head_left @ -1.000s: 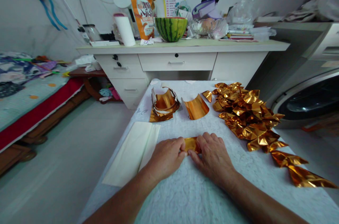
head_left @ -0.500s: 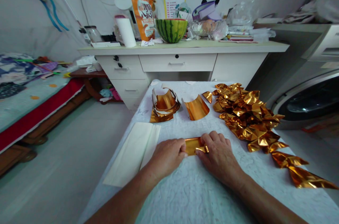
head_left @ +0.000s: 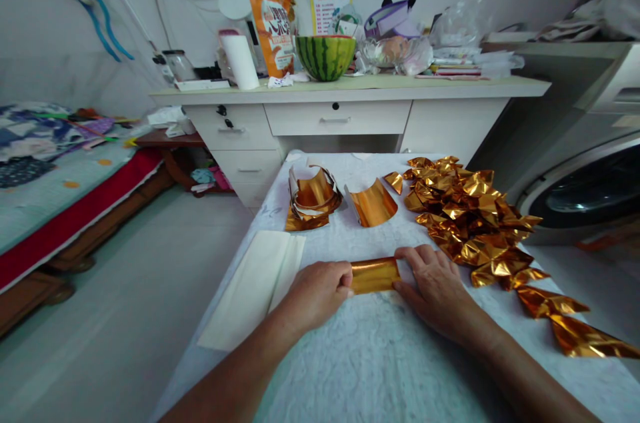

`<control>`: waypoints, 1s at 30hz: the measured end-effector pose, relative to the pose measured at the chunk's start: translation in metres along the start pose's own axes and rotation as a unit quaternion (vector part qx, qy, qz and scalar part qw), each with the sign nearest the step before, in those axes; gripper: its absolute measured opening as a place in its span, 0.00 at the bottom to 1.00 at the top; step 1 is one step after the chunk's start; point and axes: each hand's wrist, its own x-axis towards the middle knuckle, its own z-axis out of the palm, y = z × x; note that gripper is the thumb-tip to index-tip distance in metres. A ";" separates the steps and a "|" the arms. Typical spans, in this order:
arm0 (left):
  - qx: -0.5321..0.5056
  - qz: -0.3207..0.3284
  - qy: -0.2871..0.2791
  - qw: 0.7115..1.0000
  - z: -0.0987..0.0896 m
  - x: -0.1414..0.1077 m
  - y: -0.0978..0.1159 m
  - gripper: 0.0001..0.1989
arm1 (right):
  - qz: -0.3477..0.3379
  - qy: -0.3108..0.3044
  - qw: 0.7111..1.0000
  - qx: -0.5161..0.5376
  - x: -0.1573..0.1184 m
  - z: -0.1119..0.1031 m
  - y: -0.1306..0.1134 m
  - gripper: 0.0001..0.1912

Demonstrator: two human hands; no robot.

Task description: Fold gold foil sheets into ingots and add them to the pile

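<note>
A small gold foil sheet (head_left: 375, 276) stretches between my hands, just above or against the cloth-covered table. My left hand (head_left: 320, 291) is closed on its left end, with fingers curled and thumb pressed in. At the other end, my right hand (head_left: 436, 288) pinches the edge, index finger at the upper corner and thumb at the lower one. Beyond them stand a curled stack of gold foil sheets (head_left: 313, 196) and a single curved gold foil sheet (head_left: 374, 203). Folded gold foil pieces (head_left: 465, 223) lie heaped to the right.
Folded white paper (head_left: 245, 290) lies by my left forearm on the pale tablecloth (head_left: 345, 370). Behind the table, a white desk (head_left: 345, 95) carries a halved watermelon (head_left: 325, 58) and an orange pouch (head_left: 274, 30). A washing machine (head_left: 570, 143) stands right, a bed (head_left: 75, 203) left.
My right hand has shifted right, off the foil's middle. The foil's right end, folded over under my thumb before, now lies flatter and longer. My left hand keeps its grip.
</note>
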 end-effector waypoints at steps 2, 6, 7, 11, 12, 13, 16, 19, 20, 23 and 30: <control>-0.002 0.001 0.001 1.000 0.000 0.000 0.000 0.02 | -0.009 0.003 1.000 0.006 0.000 0.000 0.003 0.18; -0.009 0.009 -0.005 1.000 -0.003 0.000 -0.001 0.03 | -0.028 0.004 0.999 0.036 0.000 0.000 0.007 0.19; -0.012 0.012 -0.006 1.000 -0.003 -0.001 -0.002 0.03 | -0.029 0.004 0.999 0.046 0.000 0.000 0.007 0.19; -0.019 0.017 -0.006 1.000 -0.003 -0.001 -0.006 0.03 | -0.034 0.011 0.994 0.099 0.000 -0.001 0.010 0.18; -0.020 0.018 -0.006 1.000 -0.003 -0.001 -0.006 0.03 | -0.035 0.009 0.993 0.116 0.000 -0.002 0.010 0.18; -0.020 0.020 -0.006 1.000 -0.003 -0.001 -0.007 0.03 | -0.033 0.007 0.991 0.132 0.000 -0.002 0.010 0.18; -0.019 0.023 -0.007 1.000 -0.003 -0.002 -0.007 0.03 | -0.024 0.009 0.987 0.159 0.003 -0.003 0.007 0.19; -0.025 0.019 -0.004 0.999 -0.002 -0.001 -0.007 0.03 | -0.029 0.016 0.990 0.136 0.008 -0.001 0.002 0.19; -0.030 0.015 0.001 0.999 -0.002 -0.001 -0.007 0.02 | -0.028 0.013 0.992 0.124 0.009 -0.001 0.000 0.17; -0.042 -0.006 0.028 0.999 -0.001 -0.002 -0.007 0.11 | -0.019 0.001 0.994 0.107 0.012 0.000 -0.004 0.11; -0.037 0.011 0.094 0.995 0.003 -0.002 -0.011 0.18 | -0.021 0.007 0.994 0.109 0.012 0.000 -0.003 0.17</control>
